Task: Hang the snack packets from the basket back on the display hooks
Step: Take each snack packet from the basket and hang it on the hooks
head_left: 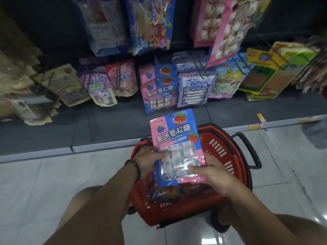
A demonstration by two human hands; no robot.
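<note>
- The left hand's fingers [160, 153] curled over the clear window of a pink-and-blue snack packet [174, 137], gripping its left edge.
- The right hand's fingers [195, 169] pinched the same packet at its lower right corner, thumb side on the front.
- Both the left hand [146, 162] and the right hand [211, 175] held the packet upright, directly above the red basket [228, 156], front facing the camera.
- A dark bracelet [134, 167] sat on the left wrist, above the basket's left rim.
- More packets [168, 191] lay inside the basket, partly hidden beneath the held one.
- The basket stood on pale floor tiles [44, 183]; its black handle [247, 149] lay folded out to its far right side.
- Beyond the basket, straight ahead, matching pink-and-blue packets [159, 89] hung on a display hook [156, 68], filling most of its visible length.
- Beyond the basket and slightly right, blue-and-white packets [194, 89] hung just beside the matching ones.
- Beyond the basket to the left hung purple and pink pouches [104, 85]; to the far right, yellow and green packs [261, 73].
- High above the basket, a tilted pink bag [228, 32] hung down over the lower row.
</note>
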